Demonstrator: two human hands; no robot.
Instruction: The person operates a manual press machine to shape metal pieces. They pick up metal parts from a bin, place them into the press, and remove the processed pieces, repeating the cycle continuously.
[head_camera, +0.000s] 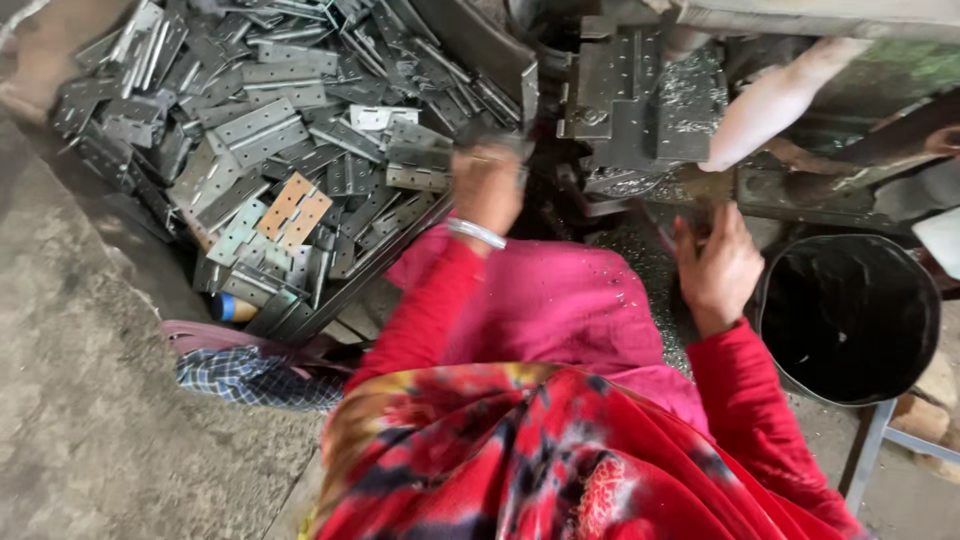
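Nearest: red patterned cloth (560, 460) over the person's lap and shoulders, pink garment (560, 300) beyond it, speckled with metal shavings. Checked blue cloth (245, 378) bunched on the concrete floor (90, 400) to the left.

Right hand (718, 268), red sleeve, rests palm down near the front edge of the machine, fingers spread, grip open, nothing held that I can see. Black round bucket (850, 315) just beside it on the right, dark inside, contents not readable.

Left hand (487, 185), metal bangle (476, 233) at the wrist, reaches up to the right edge of the hinge pile. Motion-blurred; fingers curl over a grey hinge plate (490, 140) at the pile's edge, grip looks closed on it, though blur makes the hold unsure.

Pile of grey hinge plates (260, 110) fills a shallow tray (370, 270) at left and centre, plates lying flat and overlapping, rows of screw holes. One tan, rust-coloured hinge plate (293, 212) lies on top near the front.

Farthest: grey metal press block (625, 95) with bolts, shavings scattered over it. A pale handle-like bar (775, 105) slants across the top right.
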